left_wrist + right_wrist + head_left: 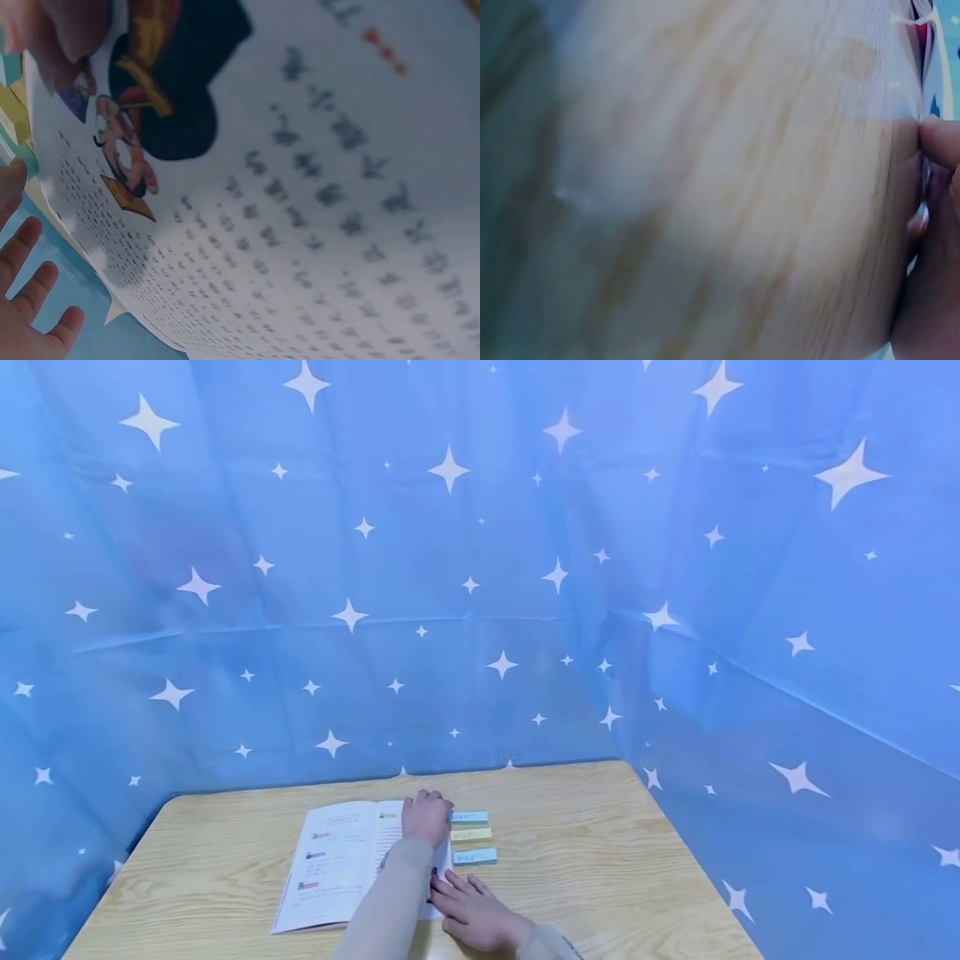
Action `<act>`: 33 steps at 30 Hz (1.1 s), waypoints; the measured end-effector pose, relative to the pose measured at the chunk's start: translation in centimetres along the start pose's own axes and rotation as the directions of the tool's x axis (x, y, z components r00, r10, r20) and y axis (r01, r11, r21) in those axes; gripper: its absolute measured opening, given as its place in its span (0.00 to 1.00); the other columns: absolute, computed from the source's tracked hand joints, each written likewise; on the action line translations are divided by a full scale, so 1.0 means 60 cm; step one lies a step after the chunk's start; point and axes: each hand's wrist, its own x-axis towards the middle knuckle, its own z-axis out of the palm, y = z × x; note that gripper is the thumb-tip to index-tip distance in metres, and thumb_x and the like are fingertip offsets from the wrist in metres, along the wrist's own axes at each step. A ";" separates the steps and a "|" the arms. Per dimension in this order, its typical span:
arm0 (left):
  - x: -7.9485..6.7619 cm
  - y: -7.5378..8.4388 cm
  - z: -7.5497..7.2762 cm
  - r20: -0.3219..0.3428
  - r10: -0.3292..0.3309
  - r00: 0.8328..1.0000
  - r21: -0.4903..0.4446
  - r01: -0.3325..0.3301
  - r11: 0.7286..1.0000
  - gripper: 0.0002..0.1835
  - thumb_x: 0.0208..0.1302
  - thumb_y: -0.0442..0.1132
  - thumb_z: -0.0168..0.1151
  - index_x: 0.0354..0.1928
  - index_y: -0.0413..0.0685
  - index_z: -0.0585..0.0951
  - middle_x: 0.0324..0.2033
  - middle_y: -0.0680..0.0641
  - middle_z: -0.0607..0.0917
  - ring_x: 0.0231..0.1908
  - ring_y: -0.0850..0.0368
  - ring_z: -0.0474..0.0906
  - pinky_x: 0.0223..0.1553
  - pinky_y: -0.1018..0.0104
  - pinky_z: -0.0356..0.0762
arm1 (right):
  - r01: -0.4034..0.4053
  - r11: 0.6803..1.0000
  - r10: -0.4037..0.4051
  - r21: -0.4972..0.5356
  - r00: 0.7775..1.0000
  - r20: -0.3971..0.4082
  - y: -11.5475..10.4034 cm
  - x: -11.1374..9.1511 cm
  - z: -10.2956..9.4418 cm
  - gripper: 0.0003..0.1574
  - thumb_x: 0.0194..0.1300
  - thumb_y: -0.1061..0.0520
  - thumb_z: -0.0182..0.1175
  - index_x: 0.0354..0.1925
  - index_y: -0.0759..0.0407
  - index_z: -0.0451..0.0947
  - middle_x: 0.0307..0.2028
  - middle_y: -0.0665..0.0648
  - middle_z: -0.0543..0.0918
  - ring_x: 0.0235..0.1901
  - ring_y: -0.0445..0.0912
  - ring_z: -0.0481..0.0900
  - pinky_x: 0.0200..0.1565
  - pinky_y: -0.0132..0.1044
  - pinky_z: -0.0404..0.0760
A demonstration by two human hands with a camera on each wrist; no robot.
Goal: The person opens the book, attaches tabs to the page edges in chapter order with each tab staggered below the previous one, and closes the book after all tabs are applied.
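Note:
An open booklet [337, 868] lies on the table, with printed text and small colored headings. My left hand [426, 817] rests at the upper right of its right page, beside the top blue sticky tab. In the left wrist view, this left hand [34, 300] has its fingers spread past the page edge. Lower down, my right hand [480, 914] lies with extended fingers at the page's lower right edge. A blue tab [471, 817], a yellow tab [472, 834] and another blue tab [476, 857] stick out from the right edge, bearing writing too small to read.
The wooden table [600, 860] extends around the booklet. Behind it and along the sides hangs a blue curtain [420, 552] with white stars. Cartoon figures [124, 150] are printed on the right page, seen close up in the left wrist view.

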 end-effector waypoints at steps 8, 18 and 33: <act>0.004 0.000 0.003 0.034 0.016 0.999 0.024 -0.016 1.000 0.08 0.57 0.43 0.71 0.39 0.58 0.87 0.36 0.52 0.82 0.45 0.49 0.75 0.50 0.46 0.73 | -0.027 0.999 0.027 -0.030 1.000 0.006 -0.001 0.000 -0.001 0.32 0.78 0.44 0.36 0.73 0.53 0.58 0.74 0.51 0.56 0.73 0.50 0.48 0.68 0.55 0.54; 0.001 0.006 0.003 0.021 0.035 0.999 0.038 -0.036 0.999 0.08 0.56 0.45 0.72 0.37 0.53 0.87 0.35 0.50 0.83 0.45 0.48 0.76 0.52 0.45 0.73 | -0.031 0.997 0.031 -0.072 1.000 -0.005 0.002 -0.002 0.006 0.32 0.78 0.44 0.36 0.73 0.54 0.60 0.73 0.53 0.58 0.73 0.50 0.49 0.68 0.53 0.55; -0.002 -0.007 0.003 -0.072 0.111 0.991 0.082 -0.105 0.991 0.07 0.59 0.44 0.69 0.35 0.50 0.85 0.33 0.50 0.81 0.40 0.52 0.77 0.45 0.53 0.76 | -0.008 1.000 0.009 -0.021 1.000 0.027 0.008 0.002 0.010 0.32 0.78 0.45 0.34 0.75 0.51 0.52 0.75 0.50 0.52 0.73 0.51 0.47 0.67 0.57 0.55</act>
